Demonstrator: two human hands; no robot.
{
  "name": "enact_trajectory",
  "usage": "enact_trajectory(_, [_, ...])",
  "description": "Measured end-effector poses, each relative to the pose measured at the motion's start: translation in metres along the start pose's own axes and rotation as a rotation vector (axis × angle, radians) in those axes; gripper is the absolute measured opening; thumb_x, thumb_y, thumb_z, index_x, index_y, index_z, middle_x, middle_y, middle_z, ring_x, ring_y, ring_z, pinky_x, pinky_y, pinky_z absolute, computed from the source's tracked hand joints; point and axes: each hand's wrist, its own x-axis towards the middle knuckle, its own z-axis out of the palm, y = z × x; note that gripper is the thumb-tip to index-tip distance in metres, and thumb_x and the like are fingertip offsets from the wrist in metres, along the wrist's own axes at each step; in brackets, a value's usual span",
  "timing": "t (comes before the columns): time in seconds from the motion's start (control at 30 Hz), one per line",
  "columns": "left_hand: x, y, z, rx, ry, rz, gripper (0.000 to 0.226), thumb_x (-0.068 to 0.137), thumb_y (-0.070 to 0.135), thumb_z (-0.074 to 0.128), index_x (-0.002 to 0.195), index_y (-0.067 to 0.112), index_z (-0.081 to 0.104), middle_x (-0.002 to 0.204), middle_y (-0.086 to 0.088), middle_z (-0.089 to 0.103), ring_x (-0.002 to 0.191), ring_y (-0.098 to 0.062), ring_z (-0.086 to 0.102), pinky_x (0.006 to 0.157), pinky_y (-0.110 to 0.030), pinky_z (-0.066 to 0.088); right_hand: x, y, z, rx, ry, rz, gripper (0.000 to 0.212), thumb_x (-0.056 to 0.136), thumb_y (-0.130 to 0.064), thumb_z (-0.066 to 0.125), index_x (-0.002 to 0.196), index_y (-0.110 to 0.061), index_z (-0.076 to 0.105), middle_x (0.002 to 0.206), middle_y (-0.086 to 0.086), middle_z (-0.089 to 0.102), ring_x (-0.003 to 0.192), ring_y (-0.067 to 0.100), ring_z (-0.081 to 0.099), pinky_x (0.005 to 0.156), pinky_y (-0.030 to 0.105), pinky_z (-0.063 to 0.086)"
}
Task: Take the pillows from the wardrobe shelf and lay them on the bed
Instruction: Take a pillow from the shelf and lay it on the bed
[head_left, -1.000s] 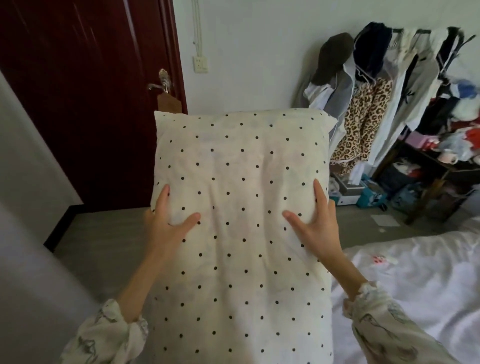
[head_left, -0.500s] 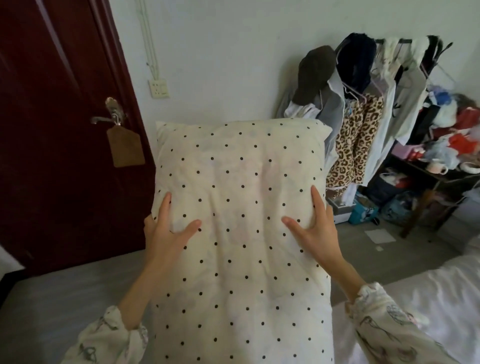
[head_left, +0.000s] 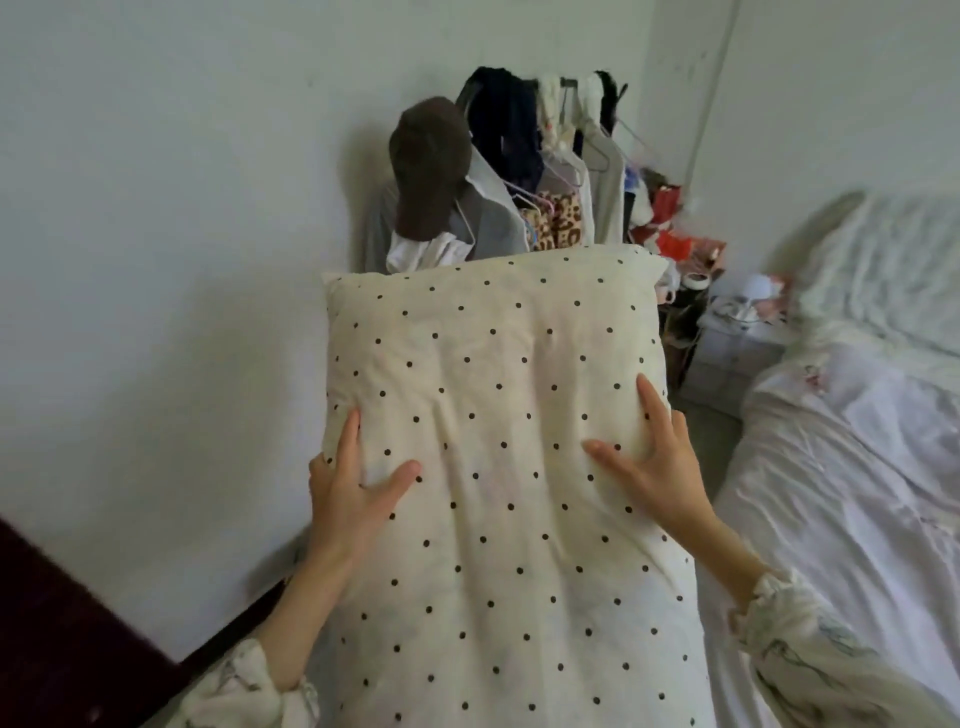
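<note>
Change since half a second ago: view has swung right; the dark red door (head_left: 57, 623) now shows only at lower left, the switch plate is gone, the bed (head_left: 841, 467) fills more of the right.
Left hand (head_left: 349, 499): fingers spread, clamped on the pillow's left edge, thumb on its face.
Pillow (head_left: 498, 415): cream, black dots, held upright in the air between both hands, left of the bed, in front of the clothes rack (head_left: 519, 171).
Right hand (head_left: 657, 467): fingers spread, clamped on the right edge, thumb pressed inward.

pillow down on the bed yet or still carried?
Carried: the polka-dot pillow is held by the left hand and right hand, beside the bed.
</note>
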Motion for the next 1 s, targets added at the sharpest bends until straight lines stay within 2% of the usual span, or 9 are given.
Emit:
enact_trajectory(0.07, [0.037, 0.003, 0.019, 0.017, -0.088, 0.059, 0.095, 0.062, 0.063, 0.066, 0.138, 0.055, 0.009, 0.126, -0.005, 0.03, 0.125, -0.024, 0.029, 0.099, -0.05, 0.04, 0.012, 0.006, 0.0, -0.03, 0.089, 0.041, 0.095, 0.052, -0.081, 0.057, 0.132, -0.059, 0.011, 0.12, -0.013, 0.033, 0.101, 0.007, 0.044, 0.084, 0.028, 0.039])
enact_trajectory(0.23, [0.103, 0.024, 0.078, 0.004, -0.248, 0.226, 0.095, 0.068, 0.062, 0.068, 0.142, 0.046, 0.011, 0.138, -0.012, 0.032, 0.129, -0.025, 0.026, 0.103, -0.042, 0.03, 0.033, 0.025, -0.016, -0.107, 0.268, 0.148, 0.093, 0.056, -0.075, 0.061, 0.132, -0.06, 0.01, 0.121, -0.016, 0.031, 0.102, 0.005, 0.041, 0.085, 0.028, 0.038])
enact_trajectory(0.37, [0.141, 0.047, 0.134, -0.003, -0.381, 0.279, 0.094, 0.067, 0.062, 0.065, 0.142, 0.047, 0.011, 0.136, -0.017, 0.031, 0.129, -0.03, 0.029, 0.104, -0.043, 0.03, 0.053, 0.046, -0.037, -0.196, 0.39, 0.223, 0.093, 0.061, -0.067, 0.066, 0.136, -0.054, 0.012, 0.134, -0.002, 0.035, 0.114, 0.017, 0.045, 0.088, 0.034, 0.042])
enact_trajectory(0.47, [0.165, 0.062, 0.177, 0.002, -0.452, 0.323, 0.094, 0.068, 0.062, 0.065, 0.143, 0.045, 0.011, 0.14, -0.017, 0.031, 0.132, -0.031, 0.026, 0.108, -0.046, 0.029, 0.073, 0.066, -0.052, -0.233, 0.444, 0.275, 0.094, 0.063, -0.063, 0.068, 0.139, -0.049, 0.014, 0.136, 0.002, 0.034, 0.118, 0.023, 0.044, 0.09, 0.037, 0.042])
enact_trajectory(0.57, [0.193, 0.082, 0.222, 0.023, -0.477, 0.387, 0.097, 0.063, 0.071, 0.058, 0.143, 0.043, 0.012, 0.142, -0.012, 0.032, 0.132, -0.029, 0.027, 0.108, -0.047, 0.03, 0.104, 0.092, -0.069, -0.24, 0.494, 0.291, 0.094, 0.064, -0.061, 0.068, 0.141, -0.045, 0.015, 0.138, 0.004, 0.034, 0.122, 0.024, 0.042, 0.092, 0.037, 0.039])
enact_trajectory(0.7, [0.226, 0.113, 0.291, -0.011, -0.509, 0.398, 0.097, 0.06, 0.071, 0.058, 0.143, 0.044, 0.015, 0.142, -0.014, 0.032, 0.131, -0.027, 0.028, 0.102, -0.035, 0.028, 0.16, 0.134, -0.093, -0.219, 0.53, 0.292, 0.095, 0.063, -0.064, 0.066, 0.14, -0.047, 0.014, 0.138, 0.005, 0.035, 0.124, 0.025, 0.041, 0.098, 0.04, 0.037])
enact_trajectory(0.87, [0.269, 0.158, 0.376, -0.008, -0.54, 0.424, 0.099, 0.06, 0.069, 0.062, 0.143, 0.041, 0.017, 0.141, -0.014, 0.032, 0.13, -0.028, 0.032, 0.107, -0.042, 0.031, 0.223, 0.174, -0.133, -0.206, 0.567, 0.321, 0.099, 0.057, -0.074, 0.059, 0.14, -0.047, 0.013, 0.132, 0.001, 0.037, 0.116, 0.022, 0.045, 0.09, 0.035, 0.039])
enact_trajectory(1.0, [0.301, 0.187, 0.442, -0.067, -0.592, 0.458, 0.099, 0.059, 0.07, 0.065, 0.142, 0.042, 0.018, 0.144, -0.009, 0.033, 0.133, -0.025, 0.031, 0.108, -0.045, 0.032, 0.271, 0.202, -0.167, -0.217, 0.592, 0.329, 0.098, 0.058, -0.074, 0.06, 0.139, -0.049, 0.011, 0.126, -0.004, 0.035, 0.104, 0.012, 0.042, 0.084, 0.031, 0.039])
